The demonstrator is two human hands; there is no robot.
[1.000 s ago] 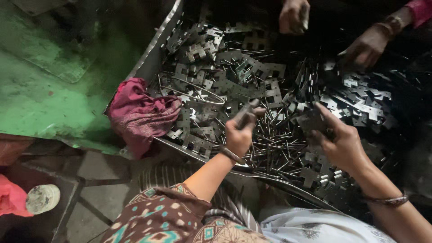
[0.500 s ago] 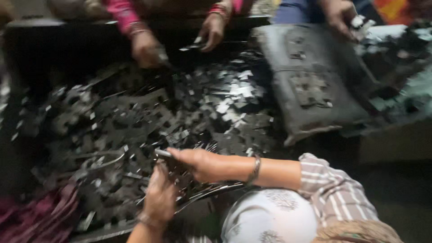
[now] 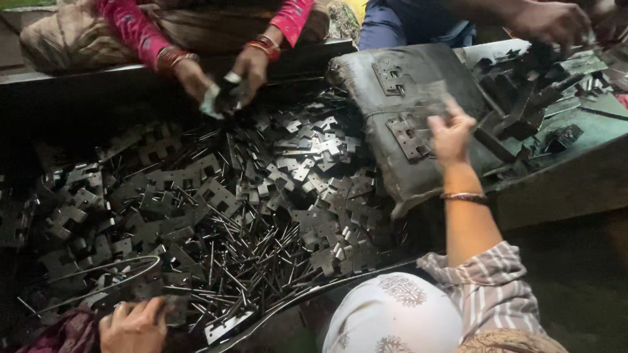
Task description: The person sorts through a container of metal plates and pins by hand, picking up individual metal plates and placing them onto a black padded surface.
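My left hand (image 3: 134, 323) is at the bottom left, over the near rim of a big metal tray (image 3: 281, 307), fingers curled on a dark hinge plate (image 3: 175, 307). The tray is heaped with several flat hinge plates (image 3: 307, 163) and thin steel pins (image 3: 255, 255). My right hand (image 3: 450, 134) reaches out over a dark padded cushion (image 3: 392, 170) on which assembled hinges (image 3: 407, 134) lie. A blurred grey metal piece (image 3: 428, 98) is at its fingertips; whether they grip it is unclear.
Across the tray, another person in pink sleeves handles a part with both hands (image 3: 226, 82). A third person's hand (image 3: 549, 23) works at the top right over a bench (image 3: 562, 170) with dark metal parts. A maroon cloth (image 3: 62, 330) and a wire loop (image 3: 98, 274) lie by my left hand.
My right hand has left the tray and swung right, out over the cushion. My left hand has dropped to the tray's near rim. The view has turned to the right.
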